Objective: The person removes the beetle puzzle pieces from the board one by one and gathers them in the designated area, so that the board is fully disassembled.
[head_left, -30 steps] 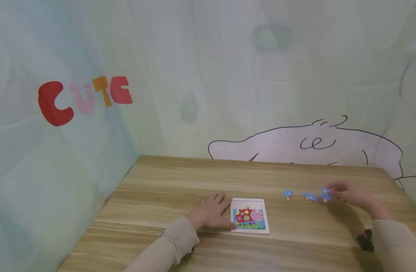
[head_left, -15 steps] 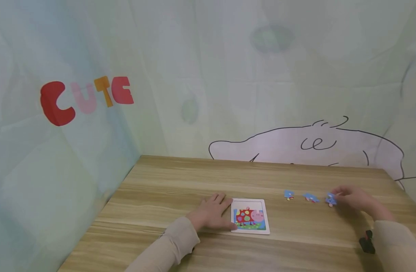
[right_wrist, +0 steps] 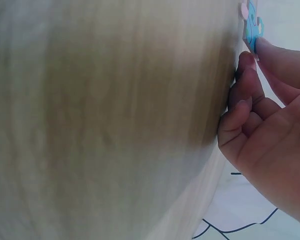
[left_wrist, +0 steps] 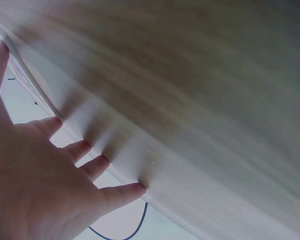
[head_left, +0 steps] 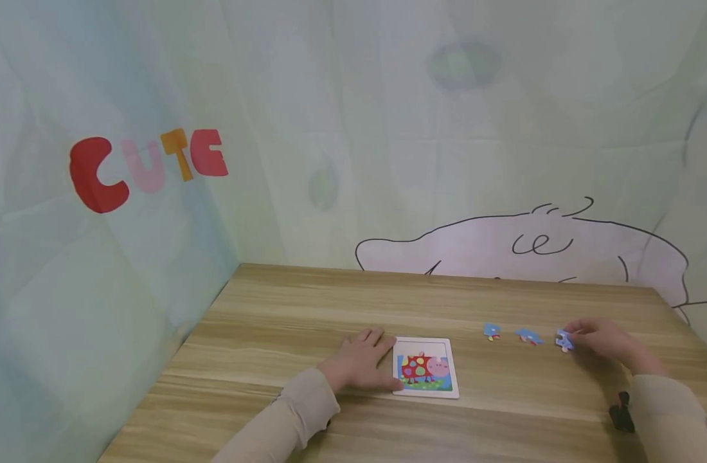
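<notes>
Head: the right hand (head_left: 599,339) pinches a piece (head_left: 563,341) at its edge, so it might slip; the left hand (head_left: 362,363), spread against the tray (head_left: 454,379), could push it askew. Two loose pieces (head_left: 529,336) lie between, a black object (head_left: 621,415) by the right sleeve (head_left: 666,402). Left wrist: that hand touches the bench (left_wrist: 215,140). Right wrist: one end is gripped.

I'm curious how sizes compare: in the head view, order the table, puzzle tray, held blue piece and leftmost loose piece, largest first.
1. Table
2. Puzzle tray
3. Held blue piece and leftmost loose piece: too alike to rank
</notes>
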Motion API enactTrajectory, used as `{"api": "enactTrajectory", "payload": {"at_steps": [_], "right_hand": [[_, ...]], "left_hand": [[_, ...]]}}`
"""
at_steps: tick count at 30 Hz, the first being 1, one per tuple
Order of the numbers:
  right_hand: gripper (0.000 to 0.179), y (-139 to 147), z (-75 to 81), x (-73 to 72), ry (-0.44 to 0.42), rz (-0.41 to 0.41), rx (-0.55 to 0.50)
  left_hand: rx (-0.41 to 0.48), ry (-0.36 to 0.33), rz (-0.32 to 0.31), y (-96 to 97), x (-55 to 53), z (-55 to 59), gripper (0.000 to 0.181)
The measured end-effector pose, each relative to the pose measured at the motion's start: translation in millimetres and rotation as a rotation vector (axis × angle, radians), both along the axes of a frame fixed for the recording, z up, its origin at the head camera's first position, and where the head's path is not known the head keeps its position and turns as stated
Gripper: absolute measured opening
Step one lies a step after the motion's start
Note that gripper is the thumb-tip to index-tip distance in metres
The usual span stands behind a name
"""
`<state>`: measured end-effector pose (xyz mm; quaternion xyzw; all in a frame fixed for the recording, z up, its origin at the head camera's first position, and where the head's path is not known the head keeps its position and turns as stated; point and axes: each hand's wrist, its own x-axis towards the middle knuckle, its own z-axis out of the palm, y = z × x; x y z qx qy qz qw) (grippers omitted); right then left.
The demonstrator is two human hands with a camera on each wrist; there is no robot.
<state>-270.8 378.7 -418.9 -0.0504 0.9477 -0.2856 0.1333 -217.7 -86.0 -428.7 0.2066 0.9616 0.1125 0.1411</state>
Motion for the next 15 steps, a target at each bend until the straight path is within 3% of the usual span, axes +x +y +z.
{"api": "enactTrajectory", "payload": {"at_steps": [6, 15], "right_hand": [[0.031, 1.5, 0.0, 0.9, 0.041, 0.041, 0.013], [0.034, 2.5, -0.1, 0.5, 0.004, 0.030, 0.010]], "left_hand": [[0.001, -0.006, -0.003, -0.4, 0.0, 1.7, 0.090], [-0.009, -0.004, -0.003, 0.1, 0.2, 1.4, 0.090]]}}
